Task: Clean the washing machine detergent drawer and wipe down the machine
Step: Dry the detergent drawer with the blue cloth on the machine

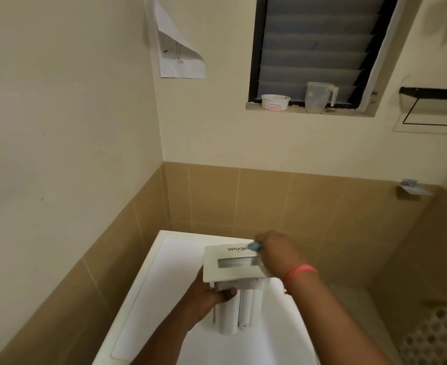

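Lighting is dim and warm, with a yellowish cast over the walls [67, 114]; the louvred window [312, 48] shows only dull blue-grey and casts no strong beam, while the machine top [164, 280] is the brightest surface, glaring to near-white with little texture. Shadows are soft, deepest in the lower-right corner and along the tiles [309, 206]. The frame is soft throughout, with motion blur at the right hand [276, 255] and cloth [256, 246], and wide-angle distortion bows the wall corner and window edges toward the margins.
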The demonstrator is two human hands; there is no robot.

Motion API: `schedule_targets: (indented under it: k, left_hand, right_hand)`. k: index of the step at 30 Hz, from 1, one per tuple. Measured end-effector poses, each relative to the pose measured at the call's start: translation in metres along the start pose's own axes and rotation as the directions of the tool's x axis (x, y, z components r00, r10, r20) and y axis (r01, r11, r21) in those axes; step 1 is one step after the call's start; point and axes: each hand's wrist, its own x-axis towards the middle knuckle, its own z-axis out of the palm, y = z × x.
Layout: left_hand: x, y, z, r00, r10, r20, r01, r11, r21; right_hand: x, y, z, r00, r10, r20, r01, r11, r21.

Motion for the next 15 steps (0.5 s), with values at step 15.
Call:
schedule_targets:
  k: [15]
  left_hand:
    - [0.003,-0.002,0.0,0.998,0.018,-0.055,-0.017,1.0,0.018]
  right_hand:
    - [-0.032,0.024,-0.008,1.0,-0.019,-0.021,0.022,0.993,0.117]
